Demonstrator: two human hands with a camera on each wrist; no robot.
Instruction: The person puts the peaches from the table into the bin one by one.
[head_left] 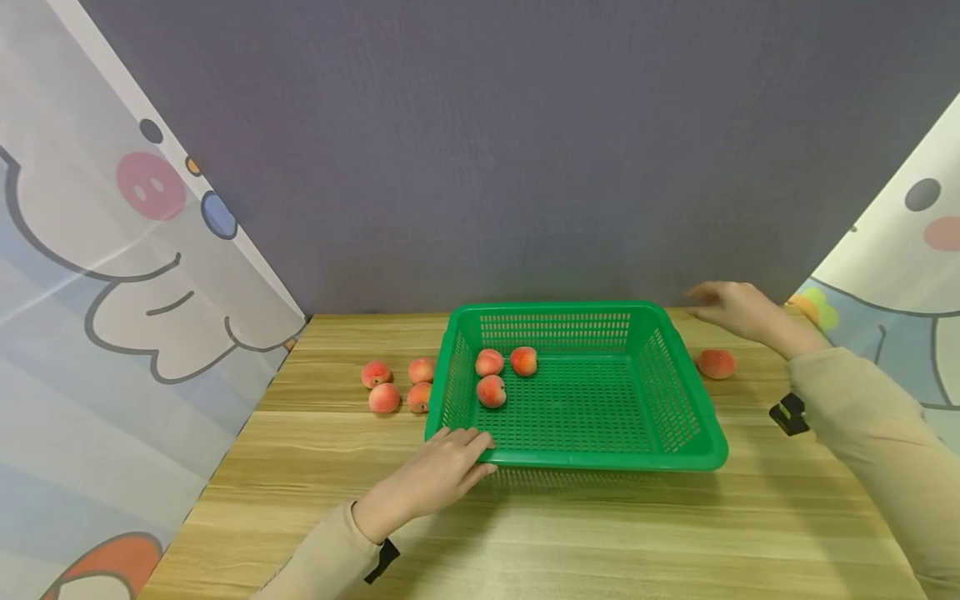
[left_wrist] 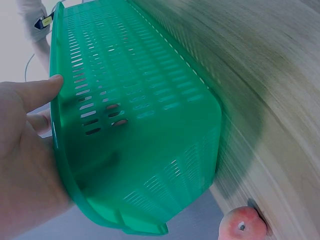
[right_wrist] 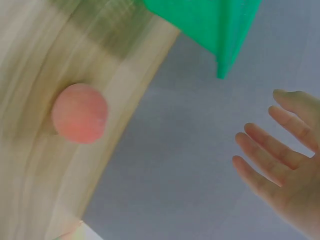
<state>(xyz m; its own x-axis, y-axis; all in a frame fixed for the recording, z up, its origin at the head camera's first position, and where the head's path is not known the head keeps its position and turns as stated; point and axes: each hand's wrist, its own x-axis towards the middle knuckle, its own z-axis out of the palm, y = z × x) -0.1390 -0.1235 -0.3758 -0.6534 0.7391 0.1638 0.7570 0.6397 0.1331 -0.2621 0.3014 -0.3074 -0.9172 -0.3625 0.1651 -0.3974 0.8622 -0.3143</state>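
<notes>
A green plastic basket (head_left: 570,460) stands on the wooden table with three peaches (head_left: 491,391) inside, toward its left end. My left hand (head_left: 438,475) grips its front rim near the left corner. In the left wrist view the thumb (left_wrist: 42,92) lies on the outer side of the rim and the fingers are past it, partly hidden. My right hand (head_left: 738,312) is in the air beyond the basket's back right corner, fingers spread and holding nothing. Nearest to it, a single peach (head_left: 716,363) lies on the table right of the basket, apart from the hand.
Several peaches (head_left: 384,398) sit close together on the table (head_left: 315,442) left of the basket. A grey panel (head_left: 525,167) rises behind the table. Cartoon-printed sheets (head_left: 75,333) hang at both sides.
</notes>
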